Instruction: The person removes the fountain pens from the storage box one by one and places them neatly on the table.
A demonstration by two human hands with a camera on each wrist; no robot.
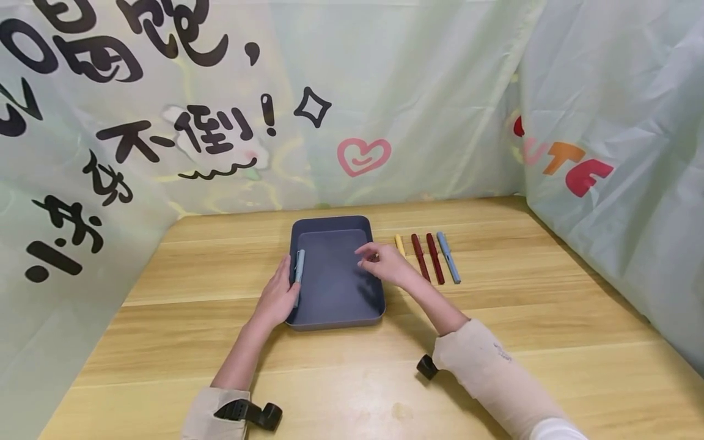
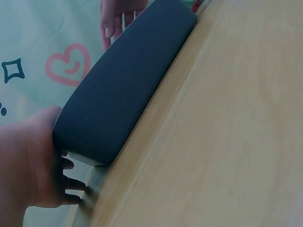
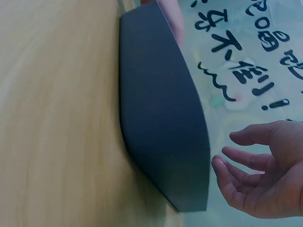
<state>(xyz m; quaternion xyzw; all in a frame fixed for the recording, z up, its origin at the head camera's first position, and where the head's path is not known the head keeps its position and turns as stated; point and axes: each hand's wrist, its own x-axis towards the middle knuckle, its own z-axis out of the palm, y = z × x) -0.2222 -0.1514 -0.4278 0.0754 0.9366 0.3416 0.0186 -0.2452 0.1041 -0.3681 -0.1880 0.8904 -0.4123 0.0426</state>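
A dark blue-grey rectangular tray [image 1: 335, 275] lies on the table. Along its left wall inside rests a light blue-grey pen [image 1: 300, 266]. My left hand [image 1: 277, 296] grips the tray's left wall, its thumb over the rim by the pen and its fingers along the outside. Over the tray's right side hovers my right hand [image 1: 382, 263], fingers loosely bent with nothing between them; the right wrist view shows this hand [image 3: 265, 170] beside the rim. A yellow pen [image 1: 399, 244], two dark red pens [image 1: 420, 256] and a blue pen [image 1: 448, 256] lie in a row right of the tray.
The wooden table [image 1: 341, 379] reaches back to a printed fabric curtain [image 1: 440, 110] with black lettering and a pink heart. More curtain hangs along the left and right sides. A black camera mount [image 1: 255, 414] sits on the left wrist, another [image 1: 426, 367] on the right.
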